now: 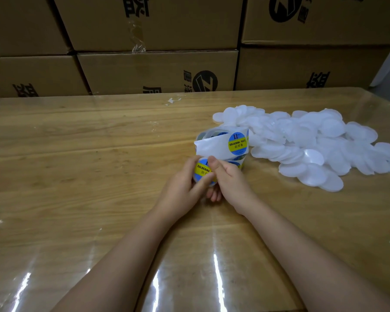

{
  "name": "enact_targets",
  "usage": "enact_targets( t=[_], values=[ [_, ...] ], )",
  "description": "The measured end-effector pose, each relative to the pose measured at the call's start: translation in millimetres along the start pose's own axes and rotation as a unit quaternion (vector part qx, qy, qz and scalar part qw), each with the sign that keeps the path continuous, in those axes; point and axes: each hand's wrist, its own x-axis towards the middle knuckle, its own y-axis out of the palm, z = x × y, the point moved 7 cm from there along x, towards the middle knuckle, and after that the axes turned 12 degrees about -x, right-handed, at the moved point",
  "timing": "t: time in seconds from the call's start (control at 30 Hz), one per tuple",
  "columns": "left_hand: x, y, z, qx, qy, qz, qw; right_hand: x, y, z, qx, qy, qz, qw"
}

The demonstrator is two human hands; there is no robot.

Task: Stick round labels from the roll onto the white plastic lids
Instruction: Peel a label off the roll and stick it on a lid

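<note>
A roll of round blue-and-yellow labels [225, 143] on white backing stands on the table just beyond my hands, its loose strip curling up. My left hand [182, 188] holds a white lid with a label [202, 168] on its face. My right hand [229, 179] is beside it, thumb pressing on the label's right part, fingers curled round the lid's edge. A heap of white plastic lids [313, 149] lies to the right of the roll.
The wooden table [77, 154] has a glossy clear cover. Stacked brown cardboard boxes [158, 70] form a wall along the table's far edge. A small scrap of white paper [172, 101] lies near that edge.
</note>
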Motion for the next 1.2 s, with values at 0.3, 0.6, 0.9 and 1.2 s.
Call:
enact_targets(
  t=[0.3,0.6,0.9,1.2],
  values=[
    [4,-8,10,-0.029,-0.028,-0.058,0.998,-2,8,4,0.000,-0.047,0.057,0.997],
    [4,-12,14,-0.101,-0.046,-0.098,0.989,-4,9,6,0.033,-0.061,0.124,0.990],
    [3,-12,10,-0.197,-0.046,-0.092,0.975,-1,2,2,0.089,-0.037,0.073,0.993],
    [5,-20,7,-0.179,-0.017,-0.098,0.979,-1,7,2,0.009,-0.059,0.083,0.995]
  ],
)
